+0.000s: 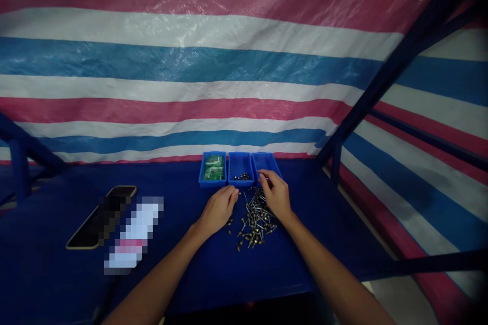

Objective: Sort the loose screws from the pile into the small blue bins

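L hand (219, 210) curled beside metal pcs (256, 218), R hand (277, 195) over 'em — can't tell grips.

A dark blue tabletop (171, 177) carries three rectangular blue plastic bins (241, 183) in a row near its far edge. Just before them lies a loose heap of slim, brass-ended metal pieces (256, 216). At left lie a black, pale-rimmed phone (86, 227) and a whitish, blurred-out oblong (133, 228).

The left hand (219, 209) is just beside a pile of metal pins (254, 221), the right hand (277, 194) at its edge, three blue bins (241, 183) behind, a phone (87, 228) farther left
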`<act>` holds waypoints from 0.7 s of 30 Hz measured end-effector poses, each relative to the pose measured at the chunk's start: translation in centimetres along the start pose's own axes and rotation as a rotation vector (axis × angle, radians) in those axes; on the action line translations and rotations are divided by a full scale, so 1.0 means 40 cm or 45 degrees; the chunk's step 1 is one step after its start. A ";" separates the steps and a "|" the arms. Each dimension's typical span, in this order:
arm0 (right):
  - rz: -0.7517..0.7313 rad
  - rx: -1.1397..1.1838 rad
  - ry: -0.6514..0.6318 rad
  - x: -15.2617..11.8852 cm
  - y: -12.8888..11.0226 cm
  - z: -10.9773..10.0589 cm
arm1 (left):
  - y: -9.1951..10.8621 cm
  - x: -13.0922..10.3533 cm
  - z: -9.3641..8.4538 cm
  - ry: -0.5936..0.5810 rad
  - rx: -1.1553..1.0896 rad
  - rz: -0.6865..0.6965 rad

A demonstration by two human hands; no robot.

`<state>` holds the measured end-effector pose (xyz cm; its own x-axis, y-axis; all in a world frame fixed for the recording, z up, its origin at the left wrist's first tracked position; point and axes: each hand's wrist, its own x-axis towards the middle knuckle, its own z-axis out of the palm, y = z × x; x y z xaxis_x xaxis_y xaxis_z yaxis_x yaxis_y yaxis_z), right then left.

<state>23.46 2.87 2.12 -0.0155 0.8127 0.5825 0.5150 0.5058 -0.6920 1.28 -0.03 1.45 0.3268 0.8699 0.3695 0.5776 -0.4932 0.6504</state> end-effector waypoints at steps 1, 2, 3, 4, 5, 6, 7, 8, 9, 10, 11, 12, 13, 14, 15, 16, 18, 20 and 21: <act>0.002 -0.001 0.001 0.000 0.000 -0.001 | 0.004 0.001 -0.001 -0.006 -0.042 -0.018; 0.003 -0.002 0.004 0.001 -0.001 -0.001 | 0.008 0.003 -0.002 -0.015 -0.095 -0.033; 0.002 -0.003 0.007 0.001 -0.002 -0.002 | 0.010 0.005 -0.002 -0.026 -0.163 -0.047; -0.001 -0.004 0.009 0.002 -0.003 -0.003 | 0.012 0.008 -0.001 -0.036 -0.243 -0.065; -0.005 -0.005 0.013 0.002 -0.004 -0.003 | 0.012 0.010 0.000 -0.042 -0.330 -0.087; -0.009 -0.007 0.014 0.003 -0.005 -0.004 | 0.012 0.013 0.002 -0.044 -0.416 -0.110; -0.012 -0.009 0.013 0.003 -0.005 -0.005 | 0.010 0.015 0.003 -0.047 -0.494 -0.128; -0.014 -0.011 0.015 0.003 -0.006 -0.005 | 0.008 0.018 0.003 -0.050 -0.556 -0.142; -0.015 -0.013 0.015 0.003 -0.006 -0.006 | 0.004 0.020 0.004 -0.053 -0.603 -0.151; -0.015 -0.015 0.015 0.003 -0.006 -0.006 | 0.001 0.021 0.004 -0.055 -0.638 -0.162; -0.014 -0.016 0.017 0.003 -0.006 -0.006 | -0.003 0.022 0.004 -0.054 -0.666 -0.179; -0.014 -0.017 0.018 0.003 -0.005 -0.006 | -0.007 0.022 0.004 -0.051 -0.689 -0.207; -0.013 -0.018 0.019 0.003 -0.005 -0.006 | -0.011 0.022 0.004 -0.047 -0.708 -0.240; -0.013 -0.019 0.020 0.003 -0.004 -0.006 | -0.014 0.022 0.004 -0.041 -0.723 -0.271; -0.013 -0.019 0.021 0.003 -0.004 -0.005 | -0.016 0.022 0.005 -0.038 -0.731 -0.293; -0.014 -0.020 0.022 0.003 -0.003 -0.005 | -0.018 0.022 0.005 -0.038 -0.737 -0.304; -0.018 -0.021 0.023 0.003 -0.002 -0.004 | -0.018 0.021 0.005 -0.051 -0.755 -0.314; -0.020 -0.022 0.025 0.003 -0.003 -0.004 | -0.016 0.020 0.006 -0.076 -0.791 -0.352; -0.020 -0.023 0.027 0.003 -0.003 -0.003 | -0.015 0.020 0.006 -0.087 -0.819 -0.382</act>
<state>23.51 2.85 2.32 -0.0053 0.7984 0.6021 0.5300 0.5129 -0.6754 1.38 0.96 1.19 0.2809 0.9560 0.0842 0.1010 -0.1167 0.9880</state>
